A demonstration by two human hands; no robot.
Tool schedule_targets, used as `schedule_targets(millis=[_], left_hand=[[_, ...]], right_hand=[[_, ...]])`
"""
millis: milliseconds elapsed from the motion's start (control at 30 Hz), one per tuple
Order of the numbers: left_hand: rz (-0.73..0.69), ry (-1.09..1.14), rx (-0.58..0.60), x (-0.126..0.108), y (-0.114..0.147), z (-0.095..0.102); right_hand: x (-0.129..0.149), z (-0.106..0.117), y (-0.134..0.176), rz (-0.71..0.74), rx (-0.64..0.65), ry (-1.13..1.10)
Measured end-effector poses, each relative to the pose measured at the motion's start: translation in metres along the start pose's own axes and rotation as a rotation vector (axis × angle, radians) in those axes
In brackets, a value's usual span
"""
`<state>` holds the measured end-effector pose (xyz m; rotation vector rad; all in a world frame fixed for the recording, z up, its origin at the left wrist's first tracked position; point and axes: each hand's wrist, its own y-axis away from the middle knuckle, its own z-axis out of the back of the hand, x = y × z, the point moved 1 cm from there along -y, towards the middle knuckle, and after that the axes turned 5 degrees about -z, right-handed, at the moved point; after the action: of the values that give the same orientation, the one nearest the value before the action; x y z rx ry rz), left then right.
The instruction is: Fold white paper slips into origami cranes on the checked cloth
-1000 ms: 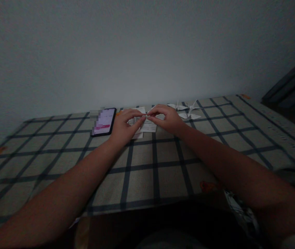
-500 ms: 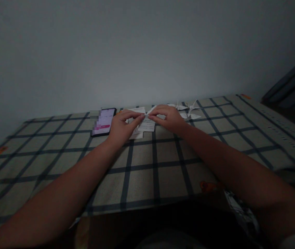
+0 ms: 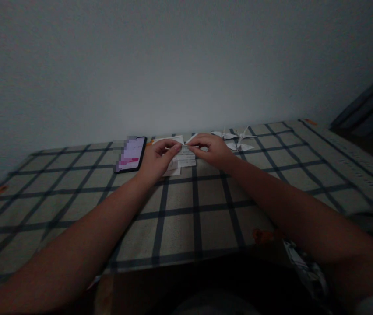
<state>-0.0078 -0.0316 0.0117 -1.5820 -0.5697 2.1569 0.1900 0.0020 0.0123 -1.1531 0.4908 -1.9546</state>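
My left hand (image 3: 156, 157) is closed in a pinch, thumb against fingertips, on one end of a small folded piece of white paper (image 3: 184, 145). The opposite end is pinched by my right hand (image 3: 211, 148), so the fingertips of both hands almost meet. Most of the folded paper is hidden by the fingers, and its shape is too small to make out. Below it lie printed paper sheets (image 3: 188, 161), partly overlapping on the cloth. Just right of my right hand rest folded paper cranes (image 3: 240, 146), three visible, close together.
A phone (image 3: 131, 153) with a lit screen, partly pixelated, lies left of my left hand. The checked tablecloth (image 3: 180, 218) covers the table, which meets a plain wall (image 3: 186, 65) at the back. Dark striped fabric (image 3: 370, 109) hangs at the right.
Both hands stay at nearly the same spot, still pinching the folded paper. The fingers of my left hand have shifted slightly, curling a little more toward the thumb.
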Motion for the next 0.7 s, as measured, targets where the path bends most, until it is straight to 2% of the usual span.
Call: schedule_targets(millis=[167,333,467,700], left_hand=[[0.0,-0.025,0.114,0.001,0.001,-0.002],[0.019,-0.049,0.049,0.0,0.0,0.0],[0.045,-0.009,0.041,0.003,-0.001,0.0],[0.266,0.186,0.187,0.014,0.004,-0.004]], right_hand=[[-0.005,0.001,0.0,-0.133,-0.019,-0.099],[-0.012,-0.004,0.0,-0.277,-0.016,-0.259],[-0.015,-0.005,-0.001,-0.307,0.028,-0.337],[-0.014,-0.007,0.0,-0.332,0.02,-0.311]])
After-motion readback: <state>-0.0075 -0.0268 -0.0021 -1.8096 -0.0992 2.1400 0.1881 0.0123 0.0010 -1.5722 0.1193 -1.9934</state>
